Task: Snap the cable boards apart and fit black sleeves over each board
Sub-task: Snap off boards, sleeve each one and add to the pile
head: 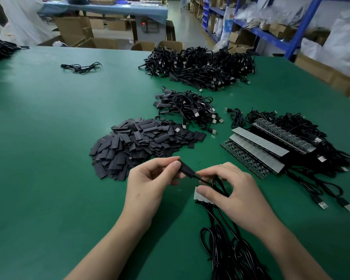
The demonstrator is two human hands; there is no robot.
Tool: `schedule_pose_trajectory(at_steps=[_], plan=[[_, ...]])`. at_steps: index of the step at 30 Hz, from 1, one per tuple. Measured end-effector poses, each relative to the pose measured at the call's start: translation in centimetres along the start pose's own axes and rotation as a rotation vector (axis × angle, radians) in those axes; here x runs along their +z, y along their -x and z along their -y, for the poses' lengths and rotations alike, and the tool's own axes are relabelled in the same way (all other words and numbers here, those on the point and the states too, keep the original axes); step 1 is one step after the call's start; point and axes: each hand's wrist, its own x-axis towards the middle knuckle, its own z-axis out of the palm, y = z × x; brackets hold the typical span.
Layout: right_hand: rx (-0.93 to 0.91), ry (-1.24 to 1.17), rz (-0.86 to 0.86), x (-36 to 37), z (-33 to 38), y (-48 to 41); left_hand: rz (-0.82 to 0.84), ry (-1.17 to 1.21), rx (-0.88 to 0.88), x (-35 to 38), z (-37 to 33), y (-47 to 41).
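Note:
My left hand (152,178) pinches a black sleeve (187,168) that sits over a board on a cable end. My right hand (232,188) grips the thin black cable just behind the sleeve, and its thumb presses on a short strip of joined boards (198,196) with a pale face. That strip's black cables (226,245) trail toward me in loops. A heap of loose black sleeves (137,144) lies just beyond my left hand. Long strips of joined boards (259,147) with cables lie to the right.
A small pile of sleeved cables (190,108) sits behind the sleeve heap, and a large cable pile (200,65) farther back. A few loose cables (81,66) lie at the far left on the green table (49,138). Boxes and blue shelving (271,33) stand behind.

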Motion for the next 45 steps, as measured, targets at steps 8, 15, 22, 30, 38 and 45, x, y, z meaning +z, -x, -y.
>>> schedule_pose_trajectory(at_steps=[8, 15, 22, 30, 38, 45], plan=[[0.166, -0.201, 0.049, -1.3, -0.7, -0.1, -0.046, 0.073, -0.007, -0.3, 0.0, -0.4], [0.118, -0.086, -0.069, -3.5, 1.1, -5.1, 0.041, -0.296, 0.107, -0.8, 0.1, -0.1], [0.009, 0.129, -0.162, -4.5, 3.8, -19.3, 0.212, -0.575, 0.251, -0.5, 0.8, -0.1], [-0.019, 0.241, -0.095, -1.8, 4.9, -17.8, 0.399, -1.096, 0.370, -0.4, 1.2, 0.2], [0.245, 0.026, 0.132, -0.8, -1.7, -2.9, 0.465, -1.086, 0.361, -0.3, 1.5, 0.0], [0.214, -0.326, 0.134, -0.1, -1.2, -1.5, 0.413, -0.550, 0.157, -0.3, 0.4, 0.4]])
